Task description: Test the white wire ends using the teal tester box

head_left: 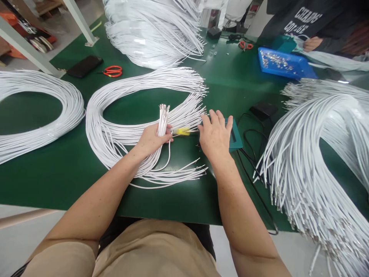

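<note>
My left hand [154, 139] is closed around a bundle of white wires [163, 119], whose metal-tipped ends stand upright above the fingers. A single wire curves down from beside the thumb. My right hand [215, 132] is spread, palm down, over a teal box-like device [235, 136], covering much of it. Between the hands lies a tool with a yellow and clear handle [181, 131]; its thin shaft runs toward my right fingers, and whether they touch it I cannot tell. Behind the hands lies a large coil of white wires [98, 104]. Loose wire ends [184, 175] fan out in front.
More wire coils lie at left [69, 104], at the back [152, 30] and in a big heap at right [311, 154]. Red-handled scissors [113, 71] sit near a black phone-like object [85, 66]. A blue tray [288, 65] holds small metal parts near a co-worker's hand [313, 44]. Black cables [253, 169] trail rightward.
</note>
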Motion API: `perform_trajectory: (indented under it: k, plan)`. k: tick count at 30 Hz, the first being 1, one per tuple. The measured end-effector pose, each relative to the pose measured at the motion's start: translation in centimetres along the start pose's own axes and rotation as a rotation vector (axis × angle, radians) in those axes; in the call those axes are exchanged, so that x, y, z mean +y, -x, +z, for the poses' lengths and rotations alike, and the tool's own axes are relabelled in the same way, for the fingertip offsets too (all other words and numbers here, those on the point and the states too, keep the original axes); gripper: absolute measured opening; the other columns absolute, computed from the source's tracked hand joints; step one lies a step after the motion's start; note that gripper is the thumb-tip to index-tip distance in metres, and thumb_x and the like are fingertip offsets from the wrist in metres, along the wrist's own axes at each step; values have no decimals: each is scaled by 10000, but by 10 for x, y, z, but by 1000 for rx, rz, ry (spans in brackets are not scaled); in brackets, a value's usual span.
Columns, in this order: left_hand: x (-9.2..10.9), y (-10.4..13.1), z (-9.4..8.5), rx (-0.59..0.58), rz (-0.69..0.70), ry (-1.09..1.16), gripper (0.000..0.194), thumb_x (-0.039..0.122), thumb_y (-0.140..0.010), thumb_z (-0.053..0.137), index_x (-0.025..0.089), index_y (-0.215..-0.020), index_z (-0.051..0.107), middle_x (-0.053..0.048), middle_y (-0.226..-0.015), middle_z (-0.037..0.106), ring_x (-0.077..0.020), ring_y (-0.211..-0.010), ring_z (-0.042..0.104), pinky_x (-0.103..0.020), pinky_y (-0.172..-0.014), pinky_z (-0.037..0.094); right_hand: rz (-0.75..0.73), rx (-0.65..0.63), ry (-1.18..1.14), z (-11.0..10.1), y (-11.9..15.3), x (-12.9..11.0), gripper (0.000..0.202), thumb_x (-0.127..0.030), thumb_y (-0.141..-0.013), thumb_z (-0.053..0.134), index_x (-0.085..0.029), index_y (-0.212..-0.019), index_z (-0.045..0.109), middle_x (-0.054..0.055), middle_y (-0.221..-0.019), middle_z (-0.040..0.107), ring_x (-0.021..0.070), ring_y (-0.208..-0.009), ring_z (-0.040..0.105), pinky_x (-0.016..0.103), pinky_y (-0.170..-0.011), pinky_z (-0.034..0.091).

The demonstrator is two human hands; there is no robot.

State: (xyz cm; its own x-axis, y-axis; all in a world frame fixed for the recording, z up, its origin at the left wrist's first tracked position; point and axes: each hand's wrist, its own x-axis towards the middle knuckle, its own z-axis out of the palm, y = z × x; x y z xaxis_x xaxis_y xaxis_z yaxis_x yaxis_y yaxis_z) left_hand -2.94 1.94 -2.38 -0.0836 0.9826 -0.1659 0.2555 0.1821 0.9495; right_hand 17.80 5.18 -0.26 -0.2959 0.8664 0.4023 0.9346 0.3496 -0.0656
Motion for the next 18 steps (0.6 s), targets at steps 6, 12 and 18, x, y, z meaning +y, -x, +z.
perform_trajectory:
  k: [6,12,18]
  plan:
    - [5,8,-7,32,21,52,408,334,-682,753,152,-1038,669,-61,-866,729,-201,-739,690,-333,-753,545,-170,47,-216,-14,7,-22,283,-294,-964,426,-158,-1053,657,130,-1110,675,262,-1060,562,449,-1011,380]
    - [6,14,-8,-15,105,233,452,347,-684,782,178,-1081,646,-83,-1084,703,-212,-967,663,-331,-888,518,-748,-129,-331,-25,22,-71,272,-199,-938,448,-199,-802,684,41,-824,700,210,-859,569,344,-895,443]
    - [8,16,-10,-36,63,281,450,350,-661,808,176,-1047,657,-67,-1039,698,-198,-924,659,-299,-835,515,-685,-368,-217,-27,33,-88,249,-127,-858,488,-197,-806,722,55,-755,727,229,-797,614,377,-812,474]
